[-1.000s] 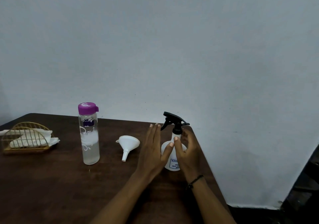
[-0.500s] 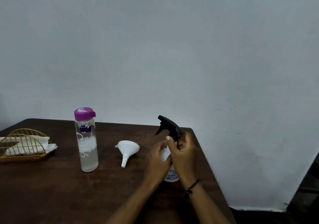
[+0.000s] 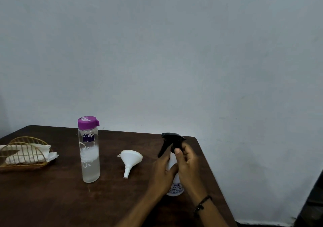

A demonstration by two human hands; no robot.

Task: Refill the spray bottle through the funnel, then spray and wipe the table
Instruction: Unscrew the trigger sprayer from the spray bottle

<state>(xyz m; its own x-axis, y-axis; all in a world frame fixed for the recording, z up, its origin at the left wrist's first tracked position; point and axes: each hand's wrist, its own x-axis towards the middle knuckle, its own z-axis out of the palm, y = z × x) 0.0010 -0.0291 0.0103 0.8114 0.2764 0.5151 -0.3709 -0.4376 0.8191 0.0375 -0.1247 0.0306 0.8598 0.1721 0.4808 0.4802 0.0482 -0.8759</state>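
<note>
A white spray bottle (image 3: 175,188) with a black trigger head (image 3: 172,138) stands near the right edge of the dark wooden table (image 3: 52,200). My left hand (image 3: 161,172) grips its body from the left. My right hand (image 3: 187,163) holds the bottle's neck just under the black head, thumb up. A white funnel (image 3: 130,158) lies on its side to the left of the hands. Further left stands a clear water bottle (image 3: 90,151) with a purple cap, partly filled with clear liquid.
A gold wire holder (image 3: 22,154) with white cloths or napkins (image 3: 49,154) sits at the table's left edge. A pale wall rises behind the table. The table's right edge drops off just beyond my right wrist.
My left hand went from flat beside the spray bottle to gripping its body. My right hand rose to the neck under the black head, which now points differently.
</note>
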